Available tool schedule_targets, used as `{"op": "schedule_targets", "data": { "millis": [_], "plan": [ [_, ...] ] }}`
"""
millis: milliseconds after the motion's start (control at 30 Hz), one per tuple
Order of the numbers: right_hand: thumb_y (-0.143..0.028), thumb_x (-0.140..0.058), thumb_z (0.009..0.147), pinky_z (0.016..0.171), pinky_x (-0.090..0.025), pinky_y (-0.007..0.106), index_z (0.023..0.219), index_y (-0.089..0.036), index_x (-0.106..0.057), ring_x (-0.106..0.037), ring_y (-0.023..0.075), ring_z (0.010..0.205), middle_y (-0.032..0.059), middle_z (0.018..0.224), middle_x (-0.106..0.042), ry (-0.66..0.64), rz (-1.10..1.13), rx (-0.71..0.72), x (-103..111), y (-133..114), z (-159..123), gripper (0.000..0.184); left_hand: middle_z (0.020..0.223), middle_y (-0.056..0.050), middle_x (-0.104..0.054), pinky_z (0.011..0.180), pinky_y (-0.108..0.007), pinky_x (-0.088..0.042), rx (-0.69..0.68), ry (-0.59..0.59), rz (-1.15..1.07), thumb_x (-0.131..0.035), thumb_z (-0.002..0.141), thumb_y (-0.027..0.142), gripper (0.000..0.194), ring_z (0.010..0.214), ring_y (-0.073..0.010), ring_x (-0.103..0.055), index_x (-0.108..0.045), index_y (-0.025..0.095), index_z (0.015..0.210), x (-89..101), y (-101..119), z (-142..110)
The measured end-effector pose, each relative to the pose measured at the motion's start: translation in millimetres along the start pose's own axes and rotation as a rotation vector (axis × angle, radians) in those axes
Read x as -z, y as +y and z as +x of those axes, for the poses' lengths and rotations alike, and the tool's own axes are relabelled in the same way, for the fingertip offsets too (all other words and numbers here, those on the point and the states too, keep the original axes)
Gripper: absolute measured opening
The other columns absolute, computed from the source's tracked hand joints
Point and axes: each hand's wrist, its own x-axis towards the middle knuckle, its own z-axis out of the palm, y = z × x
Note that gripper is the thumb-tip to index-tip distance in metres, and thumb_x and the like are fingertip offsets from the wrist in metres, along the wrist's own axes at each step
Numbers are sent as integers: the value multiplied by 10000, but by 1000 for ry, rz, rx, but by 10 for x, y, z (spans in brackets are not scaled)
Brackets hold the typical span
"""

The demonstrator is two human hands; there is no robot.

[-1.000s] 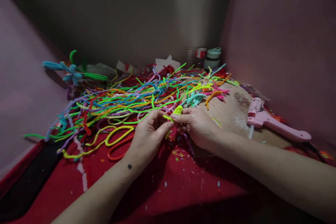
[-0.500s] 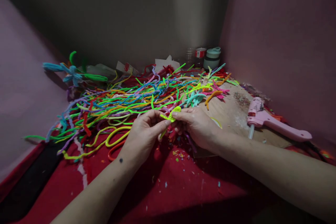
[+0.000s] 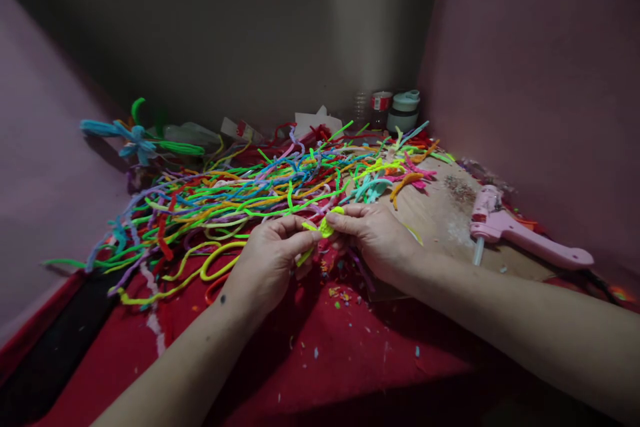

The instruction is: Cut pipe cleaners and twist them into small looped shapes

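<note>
Clock readings taken from the bent yellow fuzzy strip (image 3: 326,228), near view centre above the red-covered bench (image 3: 330,360). Left hand (image 3: 267,257) at 8 o'clock: thumb and fingers closed on the strip's left part. Right hand (image 3: 375,237) at 3: fingers pinching its right side. Tangle of coloured pipe cleaners (image 3: 235,200) toward 10. Pink glue gun (image 3: 525,238) well out at 3, on brown cardboard (image 3: 435,233). Lidded cup (image 3: 403,113) toward 1.
</note>
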Motion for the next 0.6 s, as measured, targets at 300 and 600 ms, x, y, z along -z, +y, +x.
{"op": "schedule_targets", "data": {
  "millis": [300, 600],
  "plan": [
    [-233, -670, 708, 440, -331, 208, 663, -132, -562, -445, 61, 424, -31, 527, -540, -53, -66, 10, -49, -66, -50, 155, 439, 57, -467, 383, -180, -296, -34, 21, 1, -682, 657, 181, 131, 376, -39, -355, -564, 131, 630, 7, 13, 0],
    [-177, -637, 702, 431, -377, 206, 651, -127, -575, -499, 70, 421, 5, 568, -592, 7, -69, -129, -79, -80, -52, 94, 530, 35, -529, 435, -208, -342, -127, 81, 287, -633, 731, 253, 126, 441, -75, -427, -567, 149, 704, -4, 7, -42]
  ]
}}
